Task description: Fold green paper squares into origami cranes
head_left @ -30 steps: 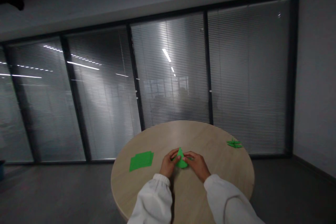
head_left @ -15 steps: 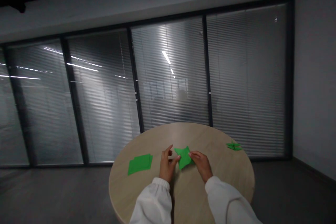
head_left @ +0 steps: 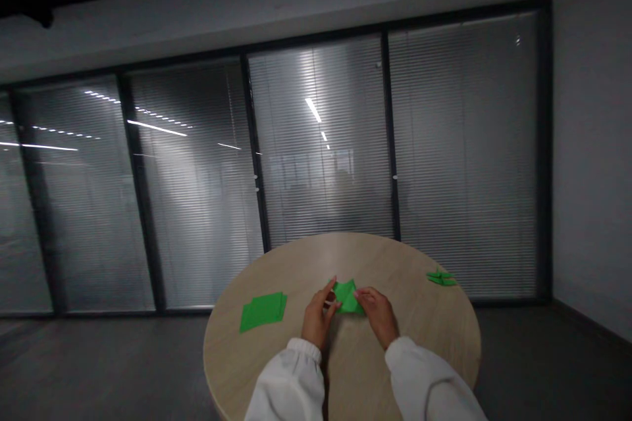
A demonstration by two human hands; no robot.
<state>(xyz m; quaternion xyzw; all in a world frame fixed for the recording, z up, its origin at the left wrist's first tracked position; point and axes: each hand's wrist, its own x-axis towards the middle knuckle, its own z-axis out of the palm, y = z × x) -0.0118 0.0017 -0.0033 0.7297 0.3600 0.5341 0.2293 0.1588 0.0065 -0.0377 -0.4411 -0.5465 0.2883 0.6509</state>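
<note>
A creased sheet of green paper is held between my two hands, just above the middle of the round table. My left hand grips its left edge, thumb below and fingers above. On the other side, my right hand pinches the right edge between thumb and fingertips. The paper shows fold lines, and part of its edges is hidden behind my fingers.
Flat green paper sheets lie overlapping at the left of the pale wooden round table. Small folded green paper pieces rest near its right edge. Behind stands a glass partition with blinds.
My left fingers have moved right and closed onto the paper's left side. The paper's outline has gone from a pointed star-like shape to a more compact one.
</note>
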